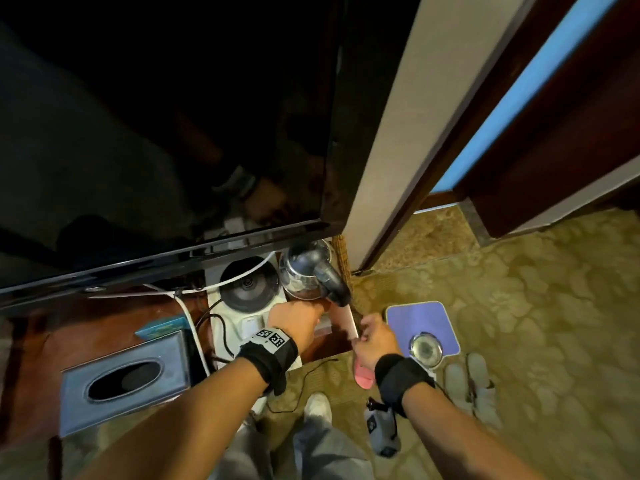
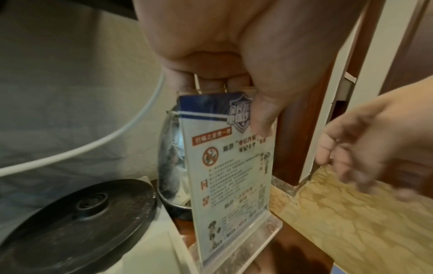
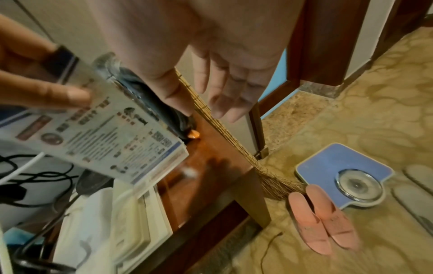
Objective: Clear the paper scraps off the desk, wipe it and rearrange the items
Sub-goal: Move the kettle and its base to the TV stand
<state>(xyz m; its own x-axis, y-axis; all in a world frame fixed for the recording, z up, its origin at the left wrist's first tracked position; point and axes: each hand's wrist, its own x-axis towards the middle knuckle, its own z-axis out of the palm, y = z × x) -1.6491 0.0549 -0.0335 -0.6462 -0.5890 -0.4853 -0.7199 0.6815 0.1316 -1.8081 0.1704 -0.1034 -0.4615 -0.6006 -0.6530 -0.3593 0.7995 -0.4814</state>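
**Acrylic sign pinched at the table's right end**

Clear acrylic was what my left hand [image 1: 294, 323] held: a sign [image 2: 229, 166] with a printed notice inside, blue across the top and red marks lower down. My left fingers [image 2: 264, 115] gripped its top edge, thumb on the printed face and the others behind. The sign stood over the right end of the table [image 3: 211, 176], just right of the white tray [image 1: 221, 327]. In the left wrist view it stood upright; whether its foot touched the wood I could not tell.

My right hand [image 1: 375, 341] hung just beside the sign above the table's corner. Its fingers [image 3: 225, 96] were loosely spread and held nothing.

Behind the sign stood a glass kettle [image 1: 304, 268] with a dark handle, and left of it the black round base [image 1: 249, 284] sat on the tray. A white cable [image 1: 194, 327] ran across that side. Further left lay a grey tissue box [image 1: 124, 375]. A small white bit [image 3: 189, 172] lay on the wood under the sign, too blurred to name.

On the carpet, a broom [image 3: 211, 118] leaned at the table's end, with pink slippers [image 3: 321, 218] and a blue scale [image 1: 422, 327] near it.
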